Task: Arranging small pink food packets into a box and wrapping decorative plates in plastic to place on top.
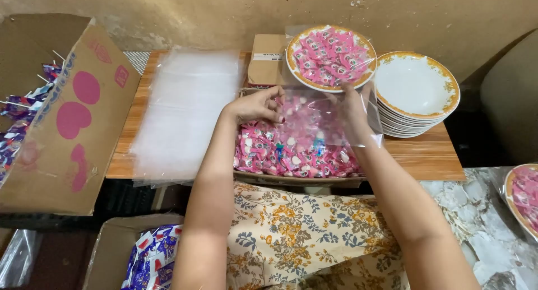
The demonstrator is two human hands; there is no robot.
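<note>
A plate of pink wrapped candies point(330, 56) is partly inside a clear plastic bag point(336, 108) at the back of a low wooden table point(431, 155). My left hand point(258, 104) grips the bag's open edge on the left. My right hand point(354, 112) is inside the bag's other side, under the plate's near rim. Below both hands lies a tray heaped with pink wrapped candies point(291, 150).
A stack of clear plastic bags point(185, 110) lies on the table's left. A stack of empty orange-rimmed plates point(416, 94) stands at right. A small brown box point(266, 60) sits behind. Cardboard boxes of blue-wrapped sweets point(61, 116) point(151, 259) are left. Another bagged candy plate point(524, 197) sits far right.
</note>
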